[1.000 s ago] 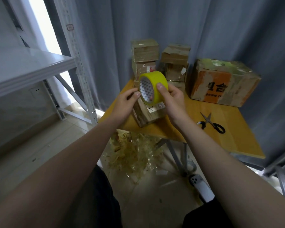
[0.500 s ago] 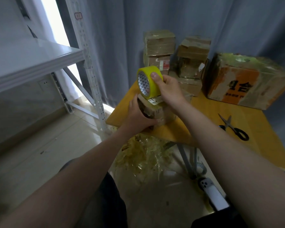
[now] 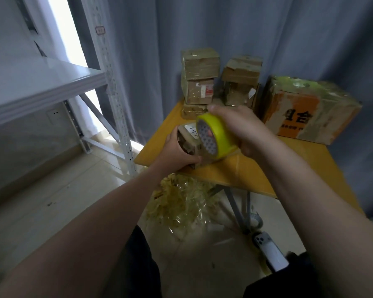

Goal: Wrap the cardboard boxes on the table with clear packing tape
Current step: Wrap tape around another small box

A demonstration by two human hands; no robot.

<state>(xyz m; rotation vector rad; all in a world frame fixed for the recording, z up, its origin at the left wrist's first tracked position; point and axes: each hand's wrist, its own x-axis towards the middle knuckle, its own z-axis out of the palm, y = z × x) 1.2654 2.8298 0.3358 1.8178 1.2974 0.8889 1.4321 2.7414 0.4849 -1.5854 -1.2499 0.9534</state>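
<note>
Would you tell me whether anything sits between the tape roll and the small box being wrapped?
Nothing visible does. The right hand holds the tape roll right up against the small box, which the left hand grips at the table's near corner. The other boxes stand behind, clear of them.

The back of the room is being closed off by a grey-blue curtain (image 3: 246,29). Daylight is being admitted through a bright window strip (image 3: 71,39) at the upper left, and a patch of the pale tiled floor (image 3: 41,211) is being lit beneath it. A white shelf (image 3: 41,82) is being carried by a perforated metal upright (image 3: 114,100). A wall socket (image 3: 55,114) is being shaded under the shelf. The yellow table (image 3: 228,172) is being supported on grey metal legs (image 3: 234,207).
</note>
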